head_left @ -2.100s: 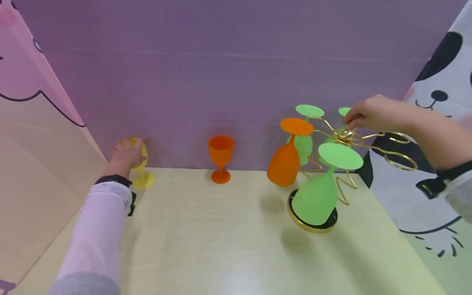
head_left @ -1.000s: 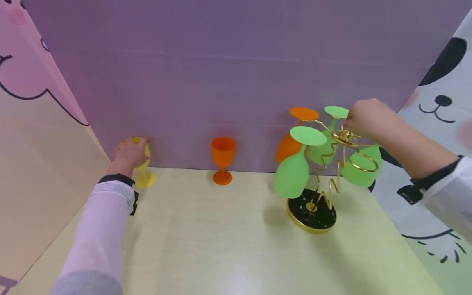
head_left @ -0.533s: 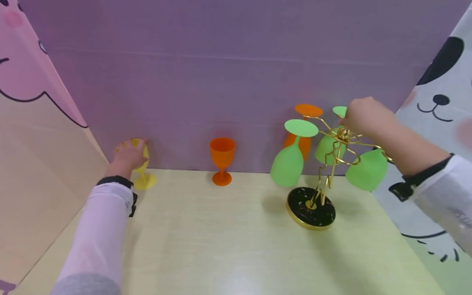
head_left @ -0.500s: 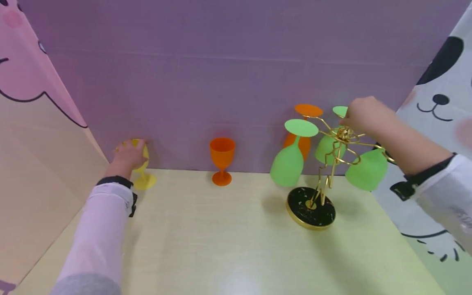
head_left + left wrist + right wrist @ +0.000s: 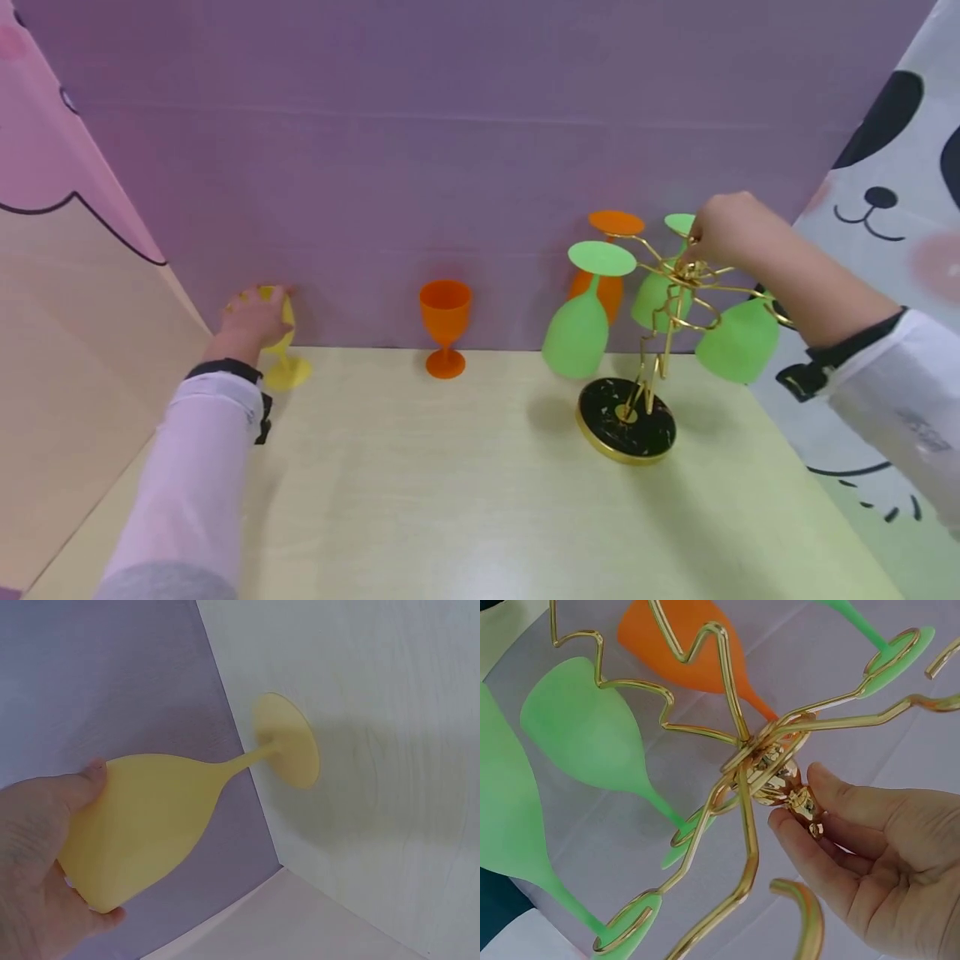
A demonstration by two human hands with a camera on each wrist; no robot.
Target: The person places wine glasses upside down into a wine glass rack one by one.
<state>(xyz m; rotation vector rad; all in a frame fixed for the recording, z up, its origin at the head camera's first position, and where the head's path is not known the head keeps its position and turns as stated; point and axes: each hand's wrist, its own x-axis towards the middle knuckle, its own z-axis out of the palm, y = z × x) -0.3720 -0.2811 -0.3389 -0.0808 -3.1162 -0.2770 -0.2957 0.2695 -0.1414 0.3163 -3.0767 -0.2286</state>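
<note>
At the far left, my left hand [image 5: 255, 318] grips a yellow goblet [image 5: 285, 372] by its bowl from above, thumb on one side and fingers on the other. The goblet's foot rests flat on the table in the left wrist view. My right hand [image 5: 723, 233] pinches the gold knob [image 5: 804, 808] on top of a gold wire glass rack [image 5: 678, 279]. Hanging upside down by their feet are an orange goblet [image 5: 611, 223] and three green goblets: one in front [image 5: 576, 342], another at the back, and the third at the right, partly behind my wrist.
An orange goblet [image 5: 446, 310] stands upright near the back edge of the pale table [image 5: 420, 483], between my hands. The rack's round black base [image 5: 626, 421] sits on the table at right. A purple backdrop [image 5: 375, 192] rises directly behind, with printed panels at both sides.
The rack's upper part, with its hanging goblets, has turned since the first frame; the orange one moved from the left front to the back. Over the last half second, it stays nearly still.
</note>
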